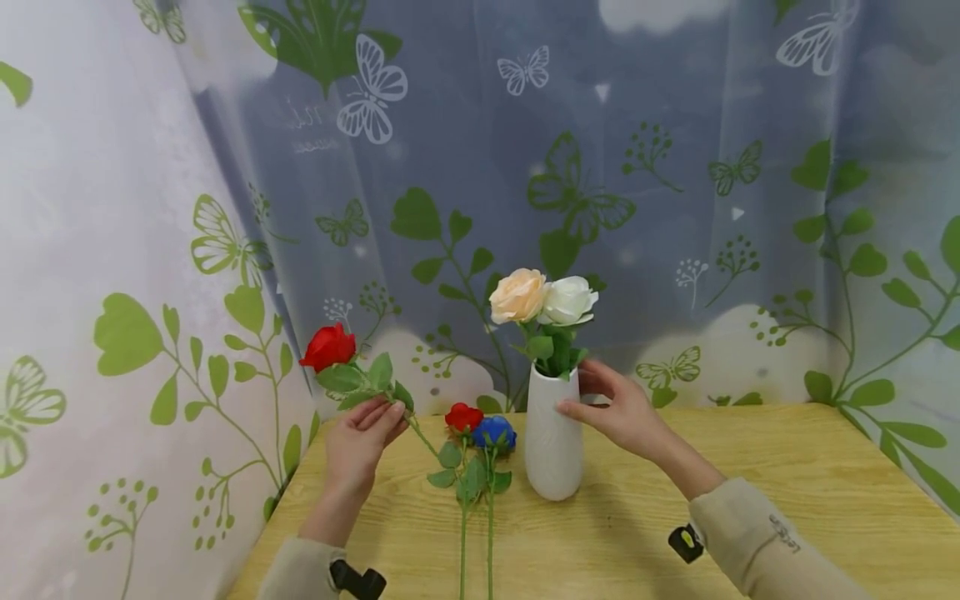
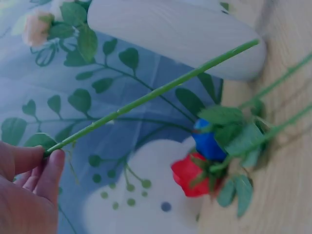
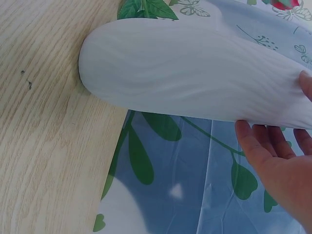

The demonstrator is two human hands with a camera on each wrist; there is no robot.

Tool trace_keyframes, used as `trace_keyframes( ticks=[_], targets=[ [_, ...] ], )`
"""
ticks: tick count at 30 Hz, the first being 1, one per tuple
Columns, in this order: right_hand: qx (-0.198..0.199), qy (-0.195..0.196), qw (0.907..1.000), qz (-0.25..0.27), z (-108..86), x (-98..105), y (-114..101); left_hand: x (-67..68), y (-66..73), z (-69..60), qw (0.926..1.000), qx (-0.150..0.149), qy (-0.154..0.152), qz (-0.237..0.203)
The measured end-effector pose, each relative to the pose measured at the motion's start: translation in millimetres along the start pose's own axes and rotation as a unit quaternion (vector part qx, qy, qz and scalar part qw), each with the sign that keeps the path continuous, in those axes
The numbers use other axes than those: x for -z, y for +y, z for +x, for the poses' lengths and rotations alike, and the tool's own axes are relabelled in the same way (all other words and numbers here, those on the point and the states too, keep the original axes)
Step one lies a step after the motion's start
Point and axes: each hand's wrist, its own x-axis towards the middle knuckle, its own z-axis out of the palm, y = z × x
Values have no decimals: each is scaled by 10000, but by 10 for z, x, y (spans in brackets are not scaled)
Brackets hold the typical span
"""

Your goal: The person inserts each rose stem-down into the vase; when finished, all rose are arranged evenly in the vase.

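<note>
My left hand (image 1: pixel 362 446) pinches the stem of a red artificial rose (image 1: pixel 330 348) just below its leaves, left of the vase. In the left wrist view, the bare green stem (image 2: pixel 156 93) slants from my thumb and fingertips, its cut end passing in front of the vase's lower part. A white vase (image 1: pixel 553 442) stands upright on the table, holding a peach rose (image 1: pixel 517 296) and a white rose (image 1: pixel 568 302). My right hand (image 1: pixel 626 415) holds the vase near its neck, thumb on the front and fingers at the side; the right wrist view shows this grip too.
Another red flower (image 1: pixel 463 416) and a blue flower (image 1: pixel 495 432) lie side by side between my left hand and the vase, stems toward me. The wooden table (image 1: pixel 637 533) ends at a patterned curtain (image 1: pixel 465 167) behind and at the sides.
</note>
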Motion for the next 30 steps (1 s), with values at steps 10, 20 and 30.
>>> trace_keyframes(
  ticks=[10, 20, 30],
  targets=[
    [-72, 5, 10000, -13, -27, -6, -16, -242, 299, -19, 9918, -657, 235, -1073],
    [-126, -7, 9999, -21, -39, 11, -62, -387, 565, 24, 9765, -794, 556, -1927],
    [-69, 0, 10000, 42, -38, 19, -50, -545, 802, 52, 9582, -1098, 668, -2556]
  ],
)
